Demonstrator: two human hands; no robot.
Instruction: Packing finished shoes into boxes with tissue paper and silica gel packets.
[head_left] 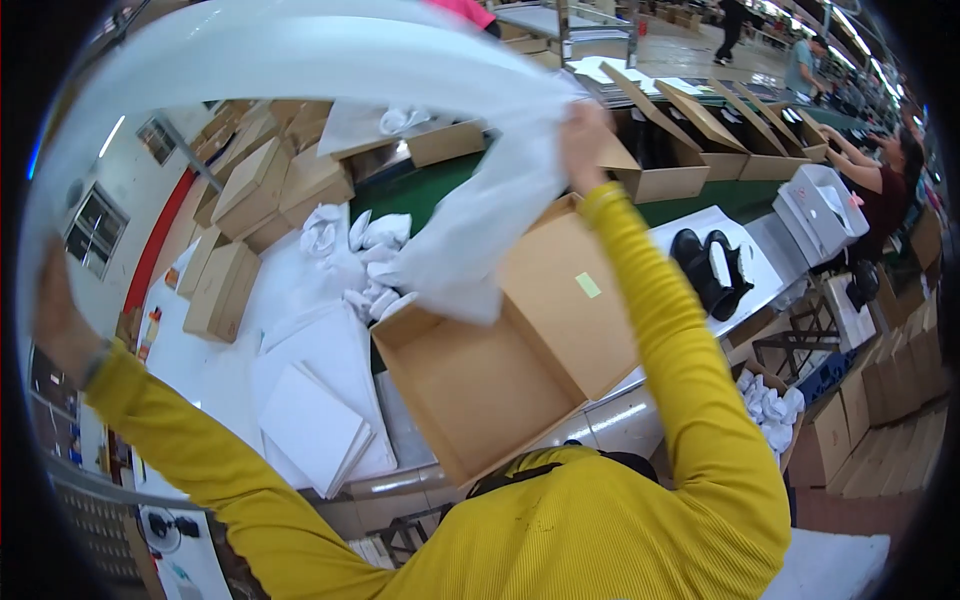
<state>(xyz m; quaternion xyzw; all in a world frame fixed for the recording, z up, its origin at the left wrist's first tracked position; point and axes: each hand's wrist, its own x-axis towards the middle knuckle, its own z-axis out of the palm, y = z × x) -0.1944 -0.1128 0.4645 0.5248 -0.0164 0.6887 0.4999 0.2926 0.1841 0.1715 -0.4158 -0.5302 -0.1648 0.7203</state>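
A large white sheet of tissue paper (300,55) is stretched in an arc above the table, blurred by motion. My right hand (586,146) is raised at the upper middle, its fingers closed on one end, from which a loose part hangs down. At the far left rim, my left hand (64,312) is closed at the sheet's other end; its fingertips are blurred. Below the hanging paper, an open brown cardboard box (480,385) lies before me with nothing inside. Its lid (545,290), bearing a pale green label, is folded back to the right.
Black boots (705,272) lie on white paper at the right. White paper sheets (312,420) and crumpled paper wads (375,245) lie left of the box. Open shoe boxes (670,182) line the green conveyor (655,212). A co-worker (885,175) reaches in from the right.
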